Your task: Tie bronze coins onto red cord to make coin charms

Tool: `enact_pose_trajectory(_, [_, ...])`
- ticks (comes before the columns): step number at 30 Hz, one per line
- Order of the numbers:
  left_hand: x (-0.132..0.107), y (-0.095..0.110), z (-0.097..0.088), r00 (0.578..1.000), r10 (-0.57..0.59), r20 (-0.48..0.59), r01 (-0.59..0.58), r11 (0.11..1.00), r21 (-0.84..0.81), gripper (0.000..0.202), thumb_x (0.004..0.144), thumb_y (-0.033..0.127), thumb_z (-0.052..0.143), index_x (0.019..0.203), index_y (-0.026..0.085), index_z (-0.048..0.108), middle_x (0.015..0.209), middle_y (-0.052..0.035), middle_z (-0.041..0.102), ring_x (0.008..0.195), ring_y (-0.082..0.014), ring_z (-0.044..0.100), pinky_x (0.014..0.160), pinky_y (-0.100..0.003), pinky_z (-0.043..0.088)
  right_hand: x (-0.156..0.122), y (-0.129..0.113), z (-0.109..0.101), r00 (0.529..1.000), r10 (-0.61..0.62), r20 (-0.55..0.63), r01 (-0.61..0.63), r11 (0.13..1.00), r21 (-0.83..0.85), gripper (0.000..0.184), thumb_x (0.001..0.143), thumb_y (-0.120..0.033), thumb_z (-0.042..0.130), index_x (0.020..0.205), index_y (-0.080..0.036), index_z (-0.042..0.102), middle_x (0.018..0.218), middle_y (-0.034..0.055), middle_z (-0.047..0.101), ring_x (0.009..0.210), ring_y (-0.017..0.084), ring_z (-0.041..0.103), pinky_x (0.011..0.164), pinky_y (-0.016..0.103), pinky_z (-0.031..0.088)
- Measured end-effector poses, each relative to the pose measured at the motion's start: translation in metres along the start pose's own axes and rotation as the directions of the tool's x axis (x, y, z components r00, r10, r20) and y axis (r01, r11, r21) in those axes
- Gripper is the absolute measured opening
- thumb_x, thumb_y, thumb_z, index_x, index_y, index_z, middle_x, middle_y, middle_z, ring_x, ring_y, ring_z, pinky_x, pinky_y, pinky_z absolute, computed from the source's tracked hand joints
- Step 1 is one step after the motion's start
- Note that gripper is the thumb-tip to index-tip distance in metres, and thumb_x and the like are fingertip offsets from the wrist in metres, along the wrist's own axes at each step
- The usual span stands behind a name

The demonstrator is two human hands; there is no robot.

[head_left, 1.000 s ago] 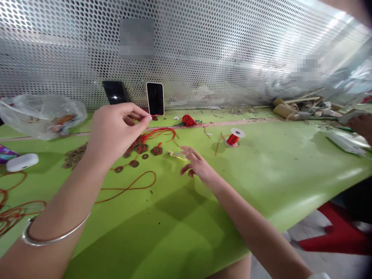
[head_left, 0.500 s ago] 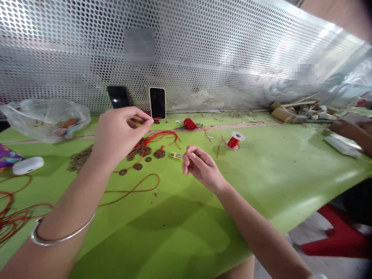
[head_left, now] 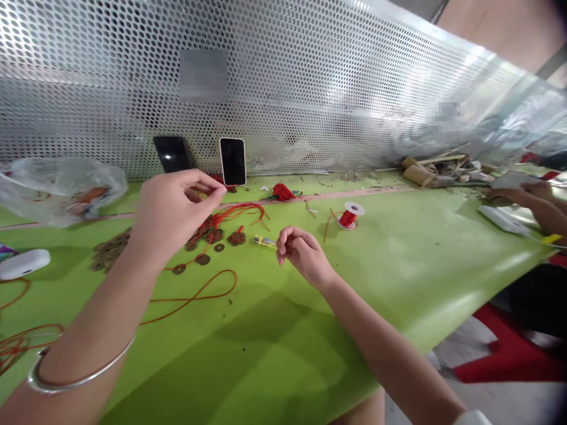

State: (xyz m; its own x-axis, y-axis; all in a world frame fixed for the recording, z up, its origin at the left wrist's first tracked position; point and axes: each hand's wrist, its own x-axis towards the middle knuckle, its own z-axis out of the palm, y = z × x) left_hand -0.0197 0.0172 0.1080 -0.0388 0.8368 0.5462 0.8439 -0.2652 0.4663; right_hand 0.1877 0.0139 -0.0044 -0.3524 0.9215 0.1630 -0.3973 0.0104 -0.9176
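My left hand (head_left: 170, 206) is raised over the table with thumb and forefinger pinched; a short bit of red cord (head_left: 231, 187) shows at the tips. Under and beyond it lie brown holed coins (head_left: 110, 248), some tied into flower-shaped clusters (head_left: 237, 237) with red cord. A looped orange-red cord (head_left: 212, 283) runs out from beneath my left forearm. My right hand (head_left: 305, 254) is curled, its fingers bent toward the thumb; whatever they hold, if anything, is hidden. Just left of its fingertips lies a yellow lighter (head_left: 264, 241), partly covered.
A spool of red thread (head_left: 349, 217) stands right of centre. Two phones (head_left: 233, 162) (head_left: 172, 154) lean on the perforated metal panel (head_left: 283, 77). Red tassel (head_left: 282, 192), plastic bag (head_left: 62, 189), white case (head_left: 24, 264). At far right, a co-worker's hands (head_left: 527, 198) are near a white device (head_left: 502, 219).
The view has shifted slightly, so most things sit further left and a little lower. Both hands keep nearly the same pose; slightly more of the lighter shows beside my right hand.
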Motion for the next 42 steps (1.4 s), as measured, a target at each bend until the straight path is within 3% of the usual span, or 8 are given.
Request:
enact_pose_trajectory(3, [0.0, 0.0, 0.0, 1.0, 0.001, 0.004, -0.001, 1.0, -0.006, 0.019, 0.077, 0.035, 0.06, 0.078, 0.02, 0.071, 0.067, 0.0012, 0.068, 0.054, -0.0112, 0.052, 0.057, -0.024, 0.039, 0.006, 0.002, -0.007, 0.996, -0.021, -0.084, 0.014, 0.997, -0.08, 0.01, 0.078, -0.024, 0.044, 0.079, -0.018, 0.052, 0.063, -0.0028, 0.054, 0.053, 0.009, 0.053, 0.055, 0.023, 0.042])
enact_pose_trajectory(5, [0.0, 0.001, 0.0, 1.0, 0.005, 0.012, -0.005, 1.0, -0.013, 0.019, 0.076, 0.035, 0.06, 0.078, 0.02, 0.071, 0.068, 0.0008, 0.068, 0.054, -0.0115, 0.053, 0.057, -0.024, 0.039, 0.008, 0.005, -0.013, 0.989, -0.064, -0.13, 0.022, 0.953, -0.303, 0.013, 0.082, -0.026, 0.044, 0.082, -0.018, 0.054, 0.064, -0.0018, 0.056, 0.055, 0.01, 0.054, 0.056, 0.023, 0.042])
enact_pose_trajectory(8, [-0.001, 0.002, 0.001, 1.0, 0.0, 0.028, 0.0, 1.0, -0.019, 0.018, 0.076, 0.034, 0.061, 0.078, 0.02, 0.071, 0.071, 0.0005, 0.07, 0.057, -0.012, 0.055, 0.057, -0.024, 0.039, 0.011, 0.012, -0.02, 0.981, -0.166, -0.104, 0.03, 0.654, -0.756, 0.012, 0.084, -0.022, 0.048, 0.087, -0.018, 0.059, 0.078, 0.0029, 0.064, 0.072, 0.013, 0.06, 0.068, 0.026, 0.045])
enact_pose_trajectory(10, [-0.001, 0.002, 0.001, 0.999, -0.002, 0.035, 0.002, 1.0, -0.025, 0.018, 0.076, 0.034, 0.061, 0.079, 0.02, 0.071, 0.071, 0.0005, 0.07, 0.058, -0.0125, 0.056, 0.058, -0.024, 0.039, 0.013, 0.017, -0.024, 0.984, -0.177, -0.035, 0.048, 0.443, -0.895, 0.012, 0.083, -0.019, 0.056, 0.093, -0.018, 0.063, 0.095, 0.0072, 0.066, 0.09, 0.017, 0.06, 0.082, 0.031, 0.046])
enact_pose_trajectory(15, [-0.001, 0.003, 0.0, 0.999, 0.007, 0.047, -0.006, 1.0, -0.026, 0.017, 0.077, 0.036, 0.06, 0.077, 0.021, 0.07, 0.07, 0.0008, 0.07, 0.059, -0.0134, 0.058, 0.056, -0.025, 0.038, 0.015, 0.024, -0.029, 0.998, -0.057, 0.008, 0.02, 0.212, -0.977, 0.021, 0.084, -0.019, 0.062, 0.104, -0.018, 0.065, 0.106, 0.0093, 0.065, 0.1, 0.02, 0.059, 0.091, 0.033, 0.044])
enact_pose_trajectory(27, [-0.002, 0.006, -0.002, 0.998, 0.0, 0.061, 0.0, 1.0, -0.001, 0.019, 0.076, 0.038, 0.06, 0.077, 0.022, 0.071, 0.067, 0.0012, 0.069, 0.053, -0.013, 0.054, 0.052, -0.025, 0.035, 0.015, 0.015, -0.052, 0.978, -0.061, -0.202, -0.197, 0.066, -0.978, 0.031, 0.083, -0.012, 0.055, 0.114, -0.015, 0.058, 0.109, 0.0121, 0.061, 0.101, 0.022, 0.058, 0.09, 0.034, 0.042])
enact_pose_trajectory(34, [-0.003, 0.006, -0.001, 0.997, 0.016, 0.079, -0.015, 1.0, -0.018, 0.016, 0.077, 0.036, 0.06, 0.076, 0.024, 0.07, 0.064, 0.0016, 0.068, 0.052, -0.0139, 0.055, 0.052, -0.026, 0.037, 0.013, 0.015, -0.047, 0.972, -0.027, -0.232, -0.232, 0.017, -0.973, 0.038, 0.083, -0.019, 0.057, 0.121, -0.016, 0.058, 0.118, 0.0137, 0.058, 0.112, 0.029, 0.051, 0.094, 0.039, 0.038])
enact_pose_trajectory(42, [-0.004, 0.01, -0.002, 0.988, 0.022, 0.15, -0.023, 1.0, 0.005, 0.016, 0.078, 0.035, 0.058, 0.08, 0.024, 0.07, 0.071, 0.0018, 0.07, 0.062, -0.0154, 0.061, 0.055, -0.024, 0.039, 0.014, 0.013, -0.048, 0.971, 0.017, -0.239, -0.239, -0.008, -0.971, 0.035, 0.088, -0.025, 0.054, 0.121, -0.017, 0.059, 0.118, 0.0117, 0.059, 0.112, 0.025, 0.052, 0.095, 0.035, 0.037])
